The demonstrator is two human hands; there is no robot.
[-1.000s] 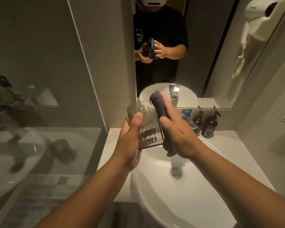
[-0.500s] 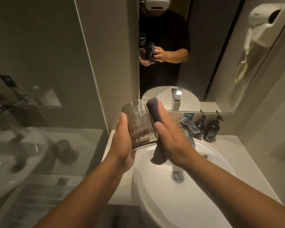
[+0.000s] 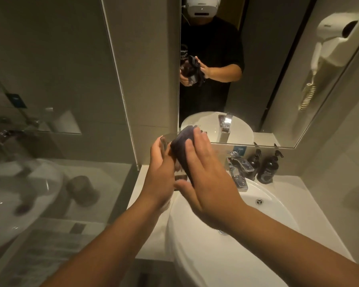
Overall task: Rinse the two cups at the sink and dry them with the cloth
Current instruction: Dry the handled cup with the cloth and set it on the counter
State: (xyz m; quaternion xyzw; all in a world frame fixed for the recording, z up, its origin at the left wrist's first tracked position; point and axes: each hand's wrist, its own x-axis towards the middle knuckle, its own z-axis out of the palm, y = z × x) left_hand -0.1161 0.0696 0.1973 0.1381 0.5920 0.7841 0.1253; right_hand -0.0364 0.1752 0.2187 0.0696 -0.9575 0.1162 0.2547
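A clear ribbed glass cup (image 3: 164, 146) is held above the left rim of the white sink (image 3: 257, 235), mostly hidden between my hands. My left hand (image 3: 161, 175) grips it from the left. My right hand (image 3: 207, 179) presses a dark cloth (image 3: 181, 150) flat over the cup's right side and top. The cloth covers most of the glass. A second cup is not visible on the counter.
A chrome tap (image 3: 238, 170) stands behind the sink with two dark pump bottles (image 3: 267, 168) to its right. A mirror (image 3: 257, 69) fills the wall ahead. A glass shower screen (image 3: 50, 141) stands on the left, and a wall hairdryer (image 3: 340, 38) shows at the upper right.
My hands have drawn closer together and the cloth now wraps over the cup, hiding most of it. The cup has turned in my left hand.
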